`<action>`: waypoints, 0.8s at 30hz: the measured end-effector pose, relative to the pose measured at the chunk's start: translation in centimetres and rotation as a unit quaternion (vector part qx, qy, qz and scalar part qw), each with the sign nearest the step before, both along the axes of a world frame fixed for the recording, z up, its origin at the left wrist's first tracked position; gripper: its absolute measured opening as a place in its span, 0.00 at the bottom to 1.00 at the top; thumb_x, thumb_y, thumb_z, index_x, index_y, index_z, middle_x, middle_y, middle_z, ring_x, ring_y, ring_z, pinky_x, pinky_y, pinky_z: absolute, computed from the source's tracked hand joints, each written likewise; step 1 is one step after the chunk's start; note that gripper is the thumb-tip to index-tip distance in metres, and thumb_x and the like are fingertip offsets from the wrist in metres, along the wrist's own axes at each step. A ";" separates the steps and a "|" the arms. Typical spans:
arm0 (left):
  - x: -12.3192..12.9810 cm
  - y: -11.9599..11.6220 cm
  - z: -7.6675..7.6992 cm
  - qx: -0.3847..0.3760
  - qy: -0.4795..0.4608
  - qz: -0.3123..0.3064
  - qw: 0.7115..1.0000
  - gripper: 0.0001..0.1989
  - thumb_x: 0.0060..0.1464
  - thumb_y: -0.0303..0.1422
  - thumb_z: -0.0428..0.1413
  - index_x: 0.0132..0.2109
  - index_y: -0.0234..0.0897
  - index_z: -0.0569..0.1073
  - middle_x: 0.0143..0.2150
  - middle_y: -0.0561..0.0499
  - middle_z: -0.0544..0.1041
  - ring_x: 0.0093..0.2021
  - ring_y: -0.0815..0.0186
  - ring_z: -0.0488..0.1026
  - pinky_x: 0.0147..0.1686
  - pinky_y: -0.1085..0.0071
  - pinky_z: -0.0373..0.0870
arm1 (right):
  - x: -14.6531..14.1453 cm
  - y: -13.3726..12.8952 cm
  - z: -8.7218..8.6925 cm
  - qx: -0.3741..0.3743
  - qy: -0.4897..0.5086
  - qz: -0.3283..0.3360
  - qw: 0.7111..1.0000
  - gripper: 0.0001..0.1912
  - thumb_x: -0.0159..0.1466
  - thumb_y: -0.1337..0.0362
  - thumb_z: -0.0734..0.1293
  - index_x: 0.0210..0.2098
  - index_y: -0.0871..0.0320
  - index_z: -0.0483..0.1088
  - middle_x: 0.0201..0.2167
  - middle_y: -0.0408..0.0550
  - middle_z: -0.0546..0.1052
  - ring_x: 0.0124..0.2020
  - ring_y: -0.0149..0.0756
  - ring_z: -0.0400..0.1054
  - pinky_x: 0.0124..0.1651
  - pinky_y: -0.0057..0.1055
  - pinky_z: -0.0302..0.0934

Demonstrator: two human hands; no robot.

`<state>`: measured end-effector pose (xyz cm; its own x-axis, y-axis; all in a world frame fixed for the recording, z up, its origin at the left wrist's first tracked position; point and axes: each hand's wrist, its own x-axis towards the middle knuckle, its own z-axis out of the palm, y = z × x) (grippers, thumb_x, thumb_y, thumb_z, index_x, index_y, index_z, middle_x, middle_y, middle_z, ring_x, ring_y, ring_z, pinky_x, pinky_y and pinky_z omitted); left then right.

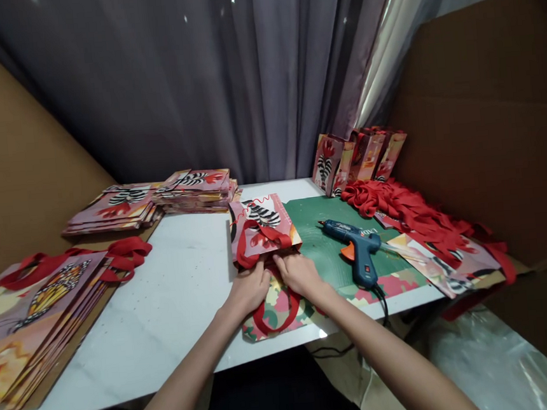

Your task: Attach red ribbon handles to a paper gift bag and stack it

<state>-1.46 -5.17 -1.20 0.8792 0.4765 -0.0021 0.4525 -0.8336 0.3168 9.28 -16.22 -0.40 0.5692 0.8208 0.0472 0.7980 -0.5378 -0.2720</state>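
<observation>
A paper bag (261, 222) with a zebra-striped print lies in front of me, its opening toward me. Red ribbon handles (275, 329) show at that opening, one loop over the bag's face and one hanging toward me. My left hand (252, 286) is closed at the left part of the bag's mouth. Beside it, my right hand (297, 273) is closed at the right part of the same edge. The fingertips of both hands go partly out of sight at the opening. A blue glue gun (356, 245) with an orange trigger lies on the green mat (314, 227) to the right.
Stacks of flat bags (111, 209) stand at the back left, and butterfly-print bags (43, 314) lie at the near left. Upright bags (330, 165) are at the back right, beside a heap of red ribbons (413, 212). Cardboard panels (486, 116) flank the white table (167, 303).
</observation>
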 end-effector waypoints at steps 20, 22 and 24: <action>-1.6 0.9 -1.1 0.070 -0.049 -0.027 0.996 0.21 0.63 0.33 0.40 0.58 0.32 0.67 0.53 0.39 0.75 0.55 0.54 0.71 0.56 0.58 0.65 | -0.3 -0.2 -0.2 -0.027 -0.041 -0.029 0.998 0.24 0.73 0.60 0.50 0.41 0.62 0.75 0.39 0.58 0.79 0.41 0.46 0.75 0.39 0.32 0.64; -2.1 1.1 -1.1 0.084 -0.061 -0.034 0.994 0.21 0.63 0.33 0.40 0.56 0.32 0.68 0.53 0.39 0.75 0.54 0.54 0.72 0.54 0.58 0.67 | -0.3 -0.3 -0.1 -0.033 -0.046 -0.021 0.998 0.23 0.73 0.61 0.50 0.42 0.62 0.74 0.39 0.57 0.79 0.41 0.46 0.75 0.39 0.33 0.65; -2.6 1.3 -1.2 0.096 -0.067 -0.035 0.993 0.20 0.62 0.32 0.41 0.55 0.32 0.69 0.52 0.38 0.75 0.52 0.52 0.73 0.52 0.57 0.69 | -0.2 -0.4 -0.1 -0.042 -0.049 -0.011 0.998 0.22 0.73 0.62 0.51 0.42 0.62 0.74 0.40 0.57 0.79 0.41 0.45 0.75 0.39 0.32 0.65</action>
